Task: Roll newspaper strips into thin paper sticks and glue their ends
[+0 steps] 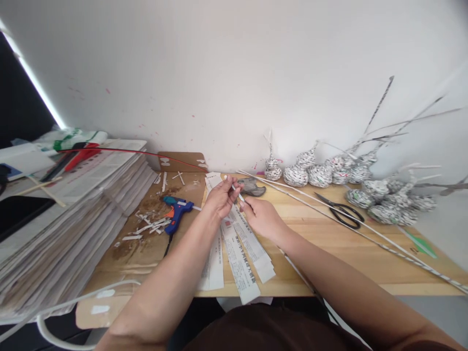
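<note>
Over the table's middle, my left hand (221,196) is closed, fingertips pinching one end of a thin white rolled-paper stick (240,197). My right hand (263,216) grips the same stick a little further down, to the right. Past my right hand a thin stick runs down toward my lap; whether it is the same one I cannot tell. Below both hands lie several printed newspaper strips (239,268), fanned out. A grey cloth-like piece (252,186) sits just behind my fingers. Left of my left hand is a blue glue gun (178,215).
Paper scraps (155,225) lie on brown cardboard. A tall newspaper stack (109,209) stands at left. Black scissors (343,213) and long paper sticks (340,217) lie at right. Several woven paper gourds (320,175) line the wall, some with sticks jutting out.
</note>
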Motion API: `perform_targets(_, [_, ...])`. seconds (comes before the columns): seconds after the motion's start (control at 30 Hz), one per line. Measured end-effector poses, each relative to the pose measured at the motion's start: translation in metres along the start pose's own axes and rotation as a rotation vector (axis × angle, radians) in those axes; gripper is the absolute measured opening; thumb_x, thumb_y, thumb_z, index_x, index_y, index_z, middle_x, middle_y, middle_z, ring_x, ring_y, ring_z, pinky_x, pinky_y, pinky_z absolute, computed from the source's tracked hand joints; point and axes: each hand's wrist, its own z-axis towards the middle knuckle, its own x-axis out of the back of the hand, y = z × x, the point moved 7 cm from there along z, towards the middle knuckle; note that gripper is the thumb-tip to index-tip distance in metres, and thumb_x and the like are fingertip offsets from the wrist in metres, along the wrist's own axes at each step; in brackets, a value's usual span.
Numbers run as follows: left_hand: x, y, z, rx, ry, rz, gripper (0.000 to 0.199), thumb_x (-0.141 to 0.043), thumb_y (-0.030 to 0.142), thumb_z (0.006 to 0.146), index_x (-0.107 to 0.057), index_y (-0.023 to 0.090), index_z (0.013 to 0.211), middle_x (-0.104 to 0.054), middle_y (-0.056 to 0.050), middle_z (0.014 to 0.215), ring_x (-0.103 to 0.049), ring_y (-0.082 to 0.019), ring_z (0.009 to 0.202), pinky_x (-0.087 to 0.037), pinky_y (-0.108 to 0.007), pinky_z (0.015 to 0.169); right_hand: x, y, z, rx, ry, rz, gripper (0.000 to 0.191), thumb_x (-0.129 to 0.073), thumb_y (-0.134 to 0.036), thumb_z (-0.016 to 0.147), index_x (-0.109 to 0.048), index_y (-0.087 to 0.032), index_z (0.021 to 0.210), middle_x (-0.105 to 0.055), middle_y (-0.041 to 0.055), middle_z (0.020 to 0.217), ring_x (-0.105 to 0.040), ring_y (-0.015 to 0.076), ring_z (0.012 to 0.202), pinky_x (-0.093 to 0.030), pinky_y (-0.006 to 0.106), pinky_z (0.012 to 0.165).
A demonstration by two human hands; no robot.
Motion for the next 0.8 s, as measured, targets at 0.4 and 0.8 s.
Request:
perform_targets(0.4, [-0.001,-0.004,0.000,0.052,-0.023,-0.017,0.020,-0.054,0.024,0.089,-0.062,0.009,0.077,-0.060,-0.001,0.062,-0.066,-0.008,0.059,-0.053,-0.011,0.050,-0.028,0.021,-0.003,-0.309,-0.262,0.793,0.047,-0.041,-0.059,0.088,-0.059,-0.017,0.080,-0.048,-0.0036,0.048,-0.045,0.0097,0.037,-0.033,0.021,0.039])
perform_targets(0.8, [-0.006,-0.003,-0.003,0.065,-0.039,-0.019,0.018,-0.056,0.021,0.088,-0.063,0.009,0.078,-0.062,-0.002,0.065,-0.066,-0.008,0.060,-0.054,-0.011,0.054,-0.031,0.011,0.001,-0.282,-0.399,1.024,0.039,-0.039,-0.059,0.089,-0.048,-0.022,0.081,-0.029,-0.0095,0.045,-0.035,0.0106,0.036,-0.030,0.023,0.041])
